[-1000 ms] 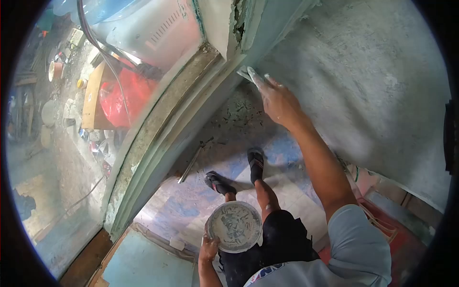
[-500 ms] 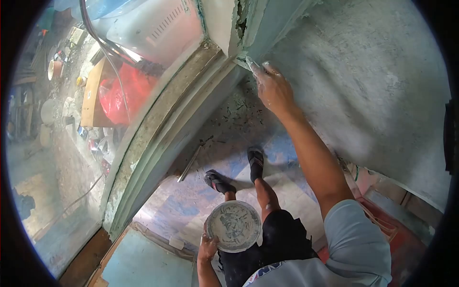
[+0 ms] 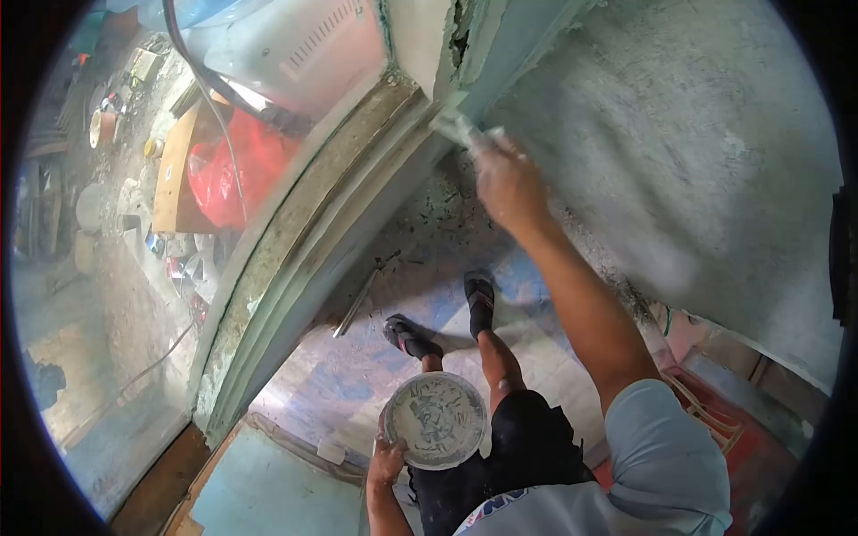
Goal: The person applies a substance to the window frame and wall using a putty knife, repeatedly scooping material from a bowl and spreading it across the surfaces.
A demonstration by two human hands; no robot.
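Note:
My left hand [image 3: 387,460] grips the left rim of a round tub [image 3: 440,466], held in front of my shorts. Whitish-grey putty [image 3: 436,415] is smeared inside it. My right arm reaches up and forward, and my right hand [image 3: 511,186] is closed around a putty knife [image 3: 458,128], blurred by motion. The knife's blade lies at the corner where the window ledge [image 3: 308,183] meets the upright frame [image 3: 509,58]. White residue marks my right fingers.
Grey wall [image 3: 688,143] fills the right side. Dark debris and a thin stick [image 3: 356,304] lie on the floor [image 3: 357,375] near my feet. Beyond the window are a red plastic bag [image 3: 228,170], a cardboard box [image 3: 177,183] and a cable [image 3: 179,45].
My right hand and the putty knife have shifted slightly down and left along the corner, now blurred. My left hand and the tub have barely moved.

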